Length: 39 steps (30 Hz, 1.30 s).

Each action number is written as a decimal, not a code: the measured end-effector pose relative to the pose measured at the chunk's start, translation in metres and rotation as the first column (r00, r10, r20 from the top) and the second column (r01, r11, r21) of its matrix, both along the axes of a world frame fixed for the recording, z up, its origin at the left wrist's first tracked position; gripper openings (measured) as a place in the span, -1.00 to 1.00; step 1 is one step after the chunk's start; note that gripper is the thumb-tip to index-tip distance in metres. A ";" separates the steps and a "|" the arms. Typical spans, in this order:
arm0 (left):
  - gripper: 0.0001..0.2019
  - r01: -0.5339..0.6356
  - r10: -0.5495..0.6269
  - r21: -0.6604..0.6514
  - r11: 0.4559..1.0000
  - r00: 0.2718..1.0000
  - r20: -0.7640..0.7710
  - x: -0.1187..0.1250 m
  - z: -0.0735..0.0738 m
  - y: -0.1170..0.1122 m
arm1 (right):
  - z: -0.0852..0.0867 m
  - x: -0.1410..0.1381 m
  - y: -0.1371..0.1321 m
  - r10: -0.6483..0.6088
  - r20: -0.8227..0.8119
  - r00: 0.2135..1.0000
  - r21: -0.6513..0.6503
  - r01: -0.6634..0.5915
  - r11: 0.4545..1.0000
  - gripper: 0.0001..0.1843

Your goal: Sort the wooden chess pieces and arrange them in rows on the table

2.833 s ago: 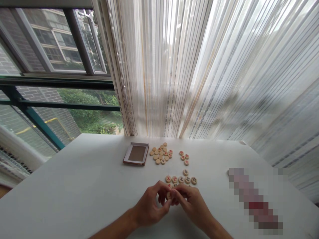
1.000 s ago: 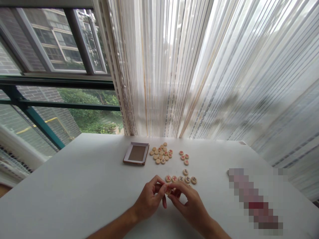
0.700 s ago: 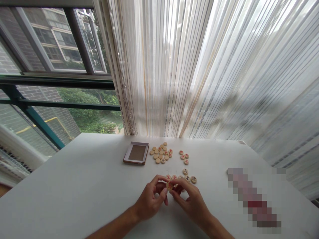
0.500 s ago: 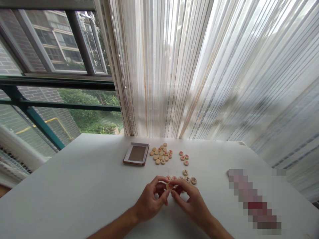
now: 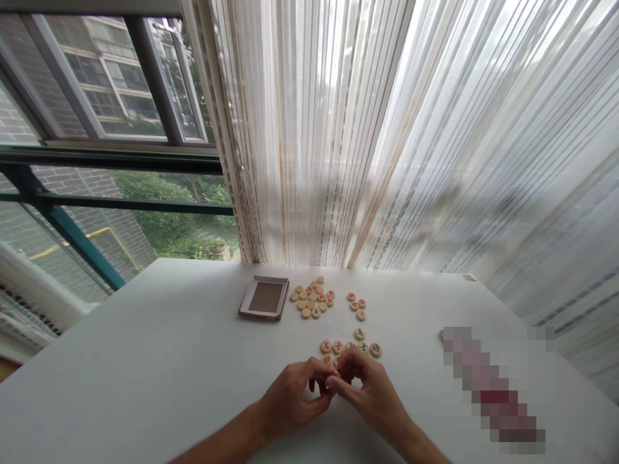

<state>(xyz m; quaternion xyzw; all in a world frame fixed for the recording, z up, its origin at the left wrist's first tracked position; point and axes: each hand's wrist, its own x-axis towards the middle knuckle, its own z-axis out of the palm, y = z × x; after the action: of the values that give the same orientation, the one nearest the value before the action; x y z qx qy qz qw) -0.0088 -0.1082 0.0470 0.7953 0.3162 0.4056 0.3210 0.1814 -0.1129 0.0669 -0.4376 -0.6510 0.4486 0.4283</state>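
Head view. Your left hand (image 5: 296,392) and your right hand (image 5: 371,386) meet fingertip to fingertip, together pinching the held xiangqi piece (image 5: 336,374), of which only a sliver of pale edge shows. How the grip is shared between thumbs and fingers cannot be told. Being a round disc, the piece has no long axis; its tilt is hidden by your fingers. It lies midway between your hands, neither nearer.

The governing relation: the near row (image 5: 327,361) lies just beyond your fingertips, partly covered by your right hand; the far row (image 5: 376,350), of five discs, runs left to right behind it. Your left hand is nearer the rows' left end, your right hand nearer their right end. Beyond stand a lone black-marked disc (image 5: 359,334), then a group of four red-marked discs (image 5: 362,303); farther left, a loose heap (image 5: 313,298), mostly blank faces up, beside an open shallow box (image 5: 267,298).

Writing: the far row carries two red marks at left, the first resembling an X, then black marks; the rightmost appears to be 將. The held piece's character is out of sight. No brand is legible; the pixelated strip (image 5: 493,390) at right conceals any lettering.
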 end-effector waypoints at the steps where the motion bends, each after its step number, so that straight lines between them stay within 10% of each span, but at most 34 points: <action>1: -0.75 -0.002 0.002 0.015 1.000 1.000 -0.007 0.000 0.000 0.000 | -0.001 0.000 0.000 -0.006 -0.005 1.000 -0.003 0.006 1.000 -0.72; 15: -0.79 0.048 -0.031 -0.165 0.985 0.995 0.099 0.002 0.011 0.002 | 0.011 0.003 0.001 0.091 -0.146 0.985 -0.047 -0.098 0.994 -0.78; 39: -0.74 0.103 0.024 -0.433 0.896 0.960 0.277 -0.001 0.013 0.010 | 0.013 -0.001 -0.004 0.076 0.165 0.983 0.275 -0.119 0.954 -0.84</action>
<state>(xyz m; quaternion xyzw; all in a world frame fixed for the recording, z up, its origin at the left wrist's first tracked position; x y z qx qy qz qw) -0.0100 -0.0978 0.0597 0.6434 0.3359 0.4229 0.5426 0.1806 -0.1168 0.0798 -0.3720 -0.7602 0.3366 0.4128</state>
